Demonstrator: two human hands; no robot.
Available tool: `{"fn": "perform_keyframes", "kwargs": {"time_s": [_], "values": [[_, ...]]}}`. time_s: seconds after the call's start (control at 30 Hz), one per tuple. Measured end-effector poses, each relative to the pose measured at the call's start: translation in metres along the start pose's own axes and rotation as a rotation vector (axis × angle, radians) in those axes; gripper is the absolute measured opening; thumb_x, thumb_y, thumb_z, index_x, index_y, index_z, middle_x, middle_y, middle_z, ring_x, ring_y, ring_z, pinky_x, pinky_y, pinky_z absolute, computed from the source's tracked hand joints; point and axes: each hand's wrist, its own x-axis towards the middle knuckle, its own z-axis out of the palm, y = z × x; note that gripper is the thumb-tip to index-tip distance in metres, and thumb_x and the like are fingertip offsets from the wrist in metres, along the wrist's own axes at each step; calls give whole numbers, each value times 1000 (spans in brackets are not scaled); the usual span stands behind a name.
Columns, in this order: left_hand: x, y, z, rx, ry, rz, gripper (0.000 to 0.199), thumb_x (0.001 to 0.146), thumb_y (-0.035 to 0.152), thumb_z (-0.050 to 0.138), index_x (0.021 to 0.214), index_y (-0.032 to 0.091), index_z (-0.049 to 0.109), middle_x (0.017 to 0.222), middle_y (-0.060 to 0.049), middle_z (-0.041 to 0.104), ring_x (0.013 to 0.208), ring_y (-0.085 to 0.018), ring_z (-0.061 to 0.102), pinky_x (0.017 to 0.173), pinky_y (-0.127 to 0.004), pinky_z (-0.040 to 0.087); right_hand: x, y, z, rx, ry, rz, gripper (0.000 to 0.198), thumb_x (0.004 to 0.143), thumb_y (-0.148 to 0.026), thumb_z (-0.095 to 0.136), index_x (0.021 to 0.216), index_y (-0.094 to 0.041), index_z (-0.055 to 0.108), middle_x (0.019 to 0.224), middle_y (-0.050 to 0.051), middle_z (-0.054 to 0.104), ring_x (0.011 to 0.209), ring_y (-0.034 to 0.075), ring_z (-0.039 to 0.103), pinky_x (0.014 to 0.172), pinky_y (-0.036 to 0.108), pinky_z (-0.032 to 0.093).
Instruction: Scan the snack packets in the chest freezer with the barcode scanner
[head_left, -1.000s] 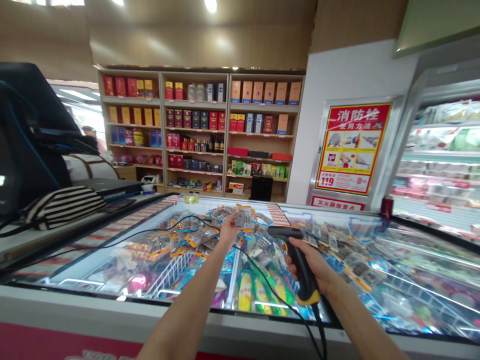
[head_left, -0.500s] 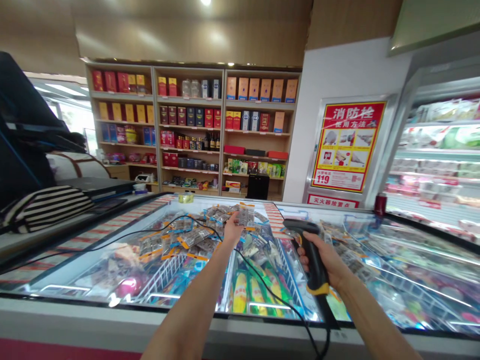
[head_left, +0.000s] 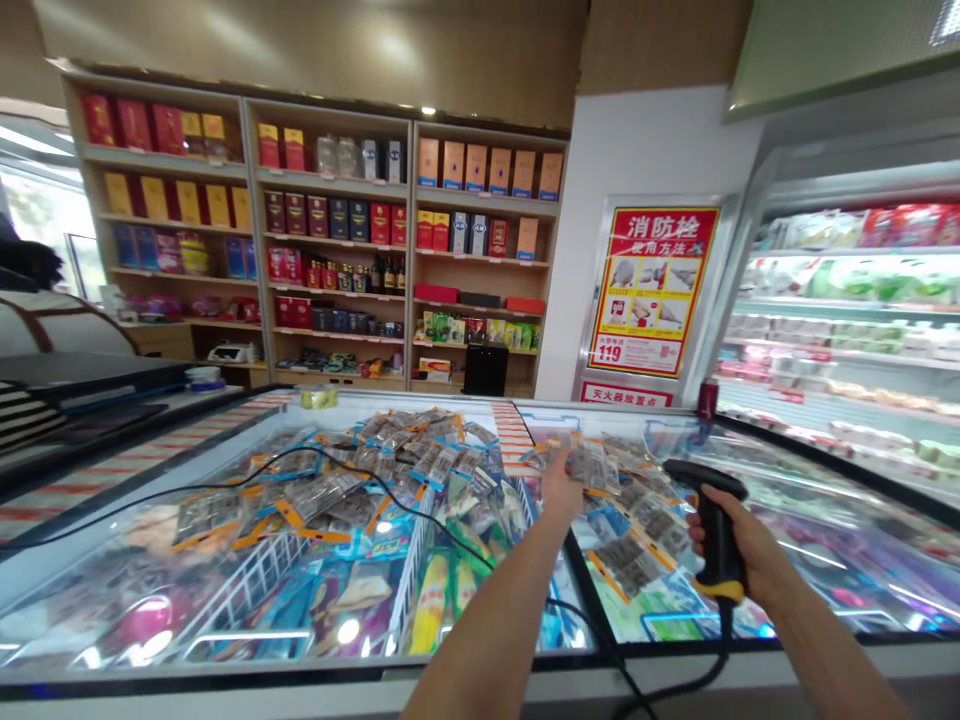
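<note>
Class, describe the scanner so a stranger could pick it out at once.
Find the glass-topped freezer. Over its right-hand part, the right hand grips the scanner. Unlike the flat packets nearby, it is black and gun-shaped, with a yellow band.

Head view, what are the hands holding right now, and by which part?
The right hand holds the black scanner by its handle. The left hand is at the left edge of a packet, grip unclear.
</note>
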Motion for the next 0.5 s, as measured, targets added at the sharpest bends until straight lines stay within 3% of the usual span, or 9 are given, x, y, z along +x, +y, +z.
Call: {"fn": "perform_keyframes", "kwargs": {"time_s": [0.13,0.23,0.33,0.5], "values": [[-15,-1,39,159,-30,15,48,63,5,52,109,20,53,96,-6,59,90,-16,53,81,-24,39,1,-3,-20,6,43,2,8,74,-22,52,69,-17,49,44,-3,49,34,8,45,32,19,41],[-20,-5,39,264,-64,53,36,63,8,53,98,18,59,98,-7,58,94,-18,51,85,-25,37,0,-2,-23,10,39,3,7,74,-21,51,69,-16,49,44,-3,49,34,9,45,31,20,40],[-16,-11,5,321,6,112,36,65,7,50,98,16,59,104,-9,55,99,-17,49,90,-25,33,1,4,-16,6,23,15,8,74,-21,51,68,-16,49,44,-2,49,34,9,45,31,20,39],[-7,-25,-109,548,283,62,40,68,4,43,105,16,55,109,-9,52,104,-17,44,91,-26,32,6,20,16,-17,-65,59,12,74,-25,52,66,-17,48,45,-1,50,35,9,46,32,19,40]]}}
